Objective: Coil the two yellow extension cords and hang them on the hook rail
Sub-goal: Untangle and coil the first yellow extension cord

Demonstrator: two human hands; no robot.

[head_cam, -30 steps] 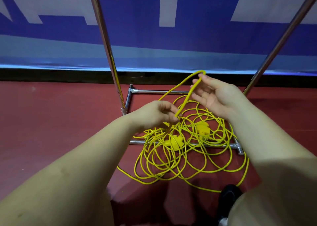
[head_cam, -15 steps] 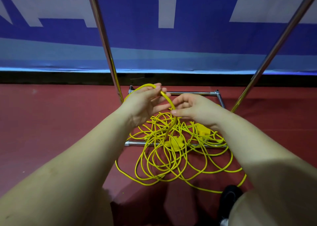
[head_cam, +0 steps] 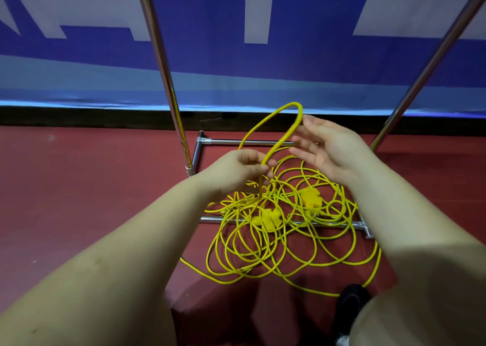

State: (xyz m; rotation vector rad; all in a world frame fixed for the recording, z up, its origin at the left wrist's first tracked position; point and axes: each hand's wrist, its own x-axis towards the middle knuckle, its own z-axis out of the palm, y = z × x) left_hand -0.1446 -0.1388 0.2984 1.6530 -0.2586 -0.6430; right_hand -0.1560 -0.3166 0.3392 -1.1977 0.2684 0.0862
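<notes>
Two yellow extension cords (head_cam: 265, 256) lie tangled in loose loops on the red floor, over the chrome base of a rack. Their yellow socket blocks (head_cam: 310, 197) sit in the middle of the tangle. My left hand (head_cam: 236, 169) pinches a stretch of cord between thumb and fingers. From it a raised loop (head_cam: 286, 124) arches up and over to my right hand (head_cam: 326, 148), whose straight, spread fingers touch the loop near its top. The hook rail itself is out of view above.
Two slanted chrome uprights (head_cam: 163, 69) rise from the rack's floor frame (head_cam: 249, 142). A blue and white banner (head_cam: 263, 56) hangs behind. A black shoe (head_cam: 351, 303) shows at the bottom right.
My hands were together over the tangle half a second ago. Now the right hand has moved up and to the right, drawing out a tall loop, and the left hand has dropped slightly.
</notes>
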